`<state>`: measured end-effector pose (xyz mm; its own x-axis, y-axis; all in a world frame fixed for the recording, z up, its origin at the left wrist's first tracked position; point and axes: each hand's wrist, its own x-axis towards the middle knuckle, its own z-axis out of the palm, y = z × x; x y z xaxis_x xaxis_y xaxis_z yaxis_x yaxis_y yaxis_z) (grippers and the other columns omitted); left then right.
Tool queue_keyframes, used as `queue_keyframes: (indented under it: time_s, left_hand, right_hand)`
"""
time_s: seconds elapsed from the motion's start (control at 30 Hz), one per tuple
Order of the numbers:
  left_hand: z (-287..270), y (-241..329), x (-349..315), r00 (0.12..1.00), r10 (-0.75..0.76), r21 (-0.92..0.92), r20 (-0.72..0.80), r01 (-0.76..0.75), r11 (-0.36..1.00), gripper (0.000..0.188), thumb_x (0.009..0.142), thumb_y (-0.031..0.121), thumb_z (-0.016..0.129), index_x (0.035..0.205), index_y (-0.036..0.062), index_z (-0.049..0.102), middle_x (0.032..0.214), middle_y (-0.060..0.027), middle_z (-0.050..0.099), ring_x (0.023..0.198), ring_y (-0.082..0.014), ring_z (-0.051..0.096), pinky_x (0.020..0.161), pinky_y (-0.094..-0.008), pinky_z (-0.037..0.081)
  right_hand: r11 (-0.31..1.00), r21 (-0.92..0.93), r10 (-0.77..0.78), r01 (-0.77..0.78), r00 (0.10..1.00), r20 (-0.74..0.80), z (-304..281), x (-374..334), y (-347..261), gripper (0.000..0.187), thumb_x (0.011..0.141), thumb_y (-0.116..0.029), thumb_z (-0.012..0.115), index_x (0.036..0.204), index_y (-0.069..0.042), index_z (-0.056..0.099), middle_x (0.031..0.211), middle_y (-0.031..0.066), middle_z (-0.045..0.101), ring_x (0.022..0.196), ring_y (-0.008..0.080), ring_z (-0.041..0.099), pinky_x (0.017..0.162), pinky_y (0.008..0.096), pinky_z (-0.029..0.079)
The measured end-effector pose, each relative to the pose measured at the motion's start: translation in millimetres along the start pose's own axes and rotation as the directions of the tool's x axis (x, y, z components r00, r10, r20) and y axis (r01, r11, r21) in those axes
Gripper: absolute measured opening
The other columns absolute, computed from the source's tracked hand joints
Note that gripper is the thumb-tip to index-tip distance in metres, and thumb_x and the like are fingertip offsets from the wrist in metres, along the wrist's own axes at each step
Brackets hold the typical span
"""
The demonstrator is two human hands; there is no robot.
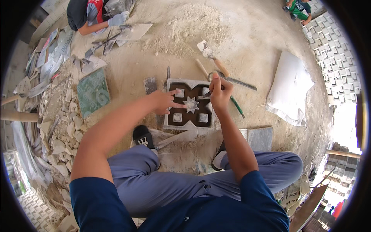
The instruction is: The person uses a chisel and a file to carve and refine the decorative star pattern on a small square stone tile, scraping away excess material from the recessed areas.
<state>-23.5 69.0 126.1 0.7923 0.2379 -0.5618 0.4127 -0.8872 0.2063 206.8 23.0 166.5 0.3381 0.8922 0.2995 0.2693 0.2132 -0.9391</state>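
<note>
A square grey block [169,123] lies on the ground between my feet, with dark hollows, a pale star [191,104] in its middle and small pale squares towards its corners. My left hand [164,101] reaches over its left side, fingers stretched out, the tips at the star and the upper left square. At the block's upper right, my right hand [221,92] is closed round a narrow metal tool [205,96]. The tool's thin end points in towards the star; its grip is mostly hidden by my fingers.
A trowel [221,67] and a green stick [237,107] lie to the right. Further right is a white sack [290,91]. Left are a green board [93,92] and rubble [62,141]. A co-worker's gloved hand [118,18] shows at upper left; another person [299,9] sits upper right.
</note>
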Motion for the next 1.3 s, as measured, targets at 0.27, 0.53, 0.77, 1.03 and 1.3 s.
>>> queue_keyframes:
  time_s: [0.27,0.53,0.77,1.03,1.3]
  left_hand:
    - [-3,-6,2,0.998,-0.003,-0.013,-0.055,0.002,1.000,0.075,0.096,0.030,0.061,0.156,0.0512,0.021,0.137,-0.0105,0.057,0.154,-0.0240,0.017,0.093,-0.0540,0.051]
    - [2,-5,2,1.000,0.002,0.019,-0.022,-0.002,1.000,0.074,0.097,0.031,0.061,0.156,0.0512,0.022,0.136,-0.0136,0.056,0.154,-0.0234,0.018,0.093,-0.0542,0.051]
    - [2,-3,-4,1.000,-0.005,-0.014,-0.019,0.005,1.000,0.075,0.097,0.031,0.061,0.156,0.0514,0.020,0.139,-0.0128,0.055,0.155,-0.0237,0.016,0.095,-0.0534,0.050]
    - [-9,-1,-4,0.999,-0.033,-0.001,0.021,0.033,0.999,0.075,0.095,0.030,0.062,0.155,0.0506,0.022,0.139,-0.0112,0.056,0.154,-0.0241,0.019,0.099,-0.0511,0.051]
    - [-7,-2,-5,0.998,-0.030,-0.033,0.048,0.031,0.999,0.076,0.097,0.029,0.061,0.156,0.0514,0.018,0.141,-0.0101,0.052,0.156,-0.0233,0.013,0.100,-0.0561,0.046]
  right_hand:
    - [0.999,0.051,0.022,-0.020,0.999,-0.042,-4,9,0,0.050,0.102,-0.020,0.060,0.059,-0.002,0.044,0.056,-0.0078,0.036,0.055,0.0023,0.029,0.049,0.0267,0.018]
    - [0.992,0.124,-0.013,0.012,1.000,0.005,-11,7,8,0.048,0.101,-0.017,0.059,0.058,-0.002,0.046,0.055,-0.0080,0.036,0.053,0.0031,0.029,0.047,0.0282,0.019]
    - [0.980,0.125,0.141,-0.152,0.986,0.093,-15,9,-16,0.054,0.101,-0.017,0.059,0.051,-0.006,0.041,0.048,-0.0033,0.040,0.046,0.0050,0.033,0.045,0.0270,0.022]
    - [0.995,0.065,0.063,-0.072,0.991,0.121,-19,2,-9,0.047,0.098,-0.017,0.063,0.060,0.003,0.043,0.053,-0.0034,0.033,0.055,0.0047,0.031,0.048,0.0321,0.022]
    - [0.987,0.155,0.022,-0.042,0.991,0.128,-25,-6,-20,0.047,0.100,-0.015,0.057,0.057,-0.001,0.048,0.052,-0.0026,0.044,0.049,0.0059,0.035,0.047,0.0291,0.024]
